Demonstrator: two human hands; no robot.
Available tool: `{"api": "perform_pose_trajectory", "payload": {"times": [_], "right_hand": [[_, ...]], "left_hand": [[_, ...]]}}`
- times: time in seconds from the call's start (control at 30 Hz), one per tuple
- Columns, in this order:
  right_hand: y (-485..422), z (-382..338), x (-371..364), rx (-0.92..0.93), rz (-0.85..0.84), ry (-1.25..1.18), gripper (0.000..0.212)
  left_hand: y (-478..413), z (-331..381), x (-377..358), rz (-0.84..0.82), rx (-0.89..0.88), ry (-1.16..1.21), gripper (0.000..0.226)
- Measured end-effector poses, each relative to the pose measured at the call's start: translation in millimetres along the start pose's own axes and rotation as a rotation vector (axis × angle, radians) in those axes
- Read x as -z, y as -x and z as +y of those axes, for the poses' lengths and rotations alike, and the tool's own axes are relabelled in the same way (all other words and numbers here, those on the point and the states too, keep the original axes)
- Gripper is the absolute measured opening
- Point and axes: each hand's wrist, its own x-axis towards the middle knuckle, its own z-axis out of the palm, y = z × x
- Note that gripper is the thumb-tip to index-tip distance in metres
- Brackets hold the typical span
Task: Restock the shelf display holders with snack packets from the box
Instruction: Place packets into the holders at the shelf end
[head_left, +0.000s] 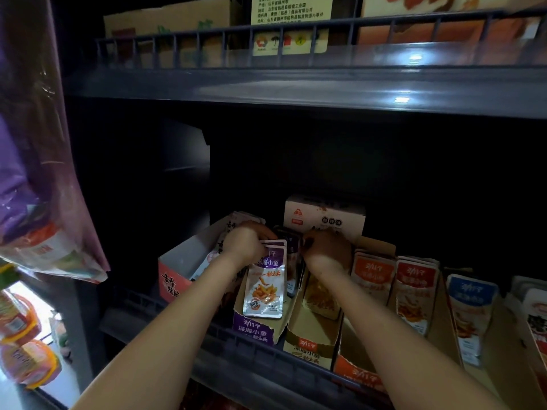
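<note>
**Holding purple packets in the holder**

Head view. The left hand curls its fingers over the top edge of the purple packets and grips them. The packets stand upright below those fingers, inside the purple holder at the front of the shelf. The right hand sits just right of the left fingers. Its own fingers are curled against the dark packets behind the front ones; whether they pinch anything I cannot tell. A white box stands just behind both sets of fingers. Right of the right fingers come a tan holder, then orange packets, red packets and blue packets. Left of the left fingers sits an open box.
</note>
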Motion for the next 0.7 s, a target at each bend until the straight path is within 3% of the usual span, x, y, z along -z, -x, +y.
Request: {"api": "perform_pose_trajectory", "payload": {"times": [0.2, 0.33, 0.47, 0.53, 0.7], "right_hand": [[3.3, 3.7, -1.4, 0.026, 0.039, -0.033, 0.023], [12.2, 7.3, 4.3, 0.113, 0.107, -0.198, 0.026], [16.7, 2.2, 3.3, 0.042, -0.357, -0.612, 0.039], [12.1, 2.7, -8.3, 0.088, -0.333, -0.490, 0.031], [4.9, 0.1, -18.8, 0.140, -0.086, -0.160, 0.016]], "left_hand": [[1.8, 3.7, -7.4, 0.051, -0.038, -0.099, 0.032], [2.9, 5.1, -11.2, 0.072, -0.050, -0.096, 0.032], [4.4, 4.9, -16.5, 0.128, -0.056, -0.094, 0.025], [3.7, 4.9, -19.0, 0.144, -0.058, -0.050, 0.023], [0.2, 7.5, -25.1, 0.147, -0.064, 0.059, 0.031]]}}
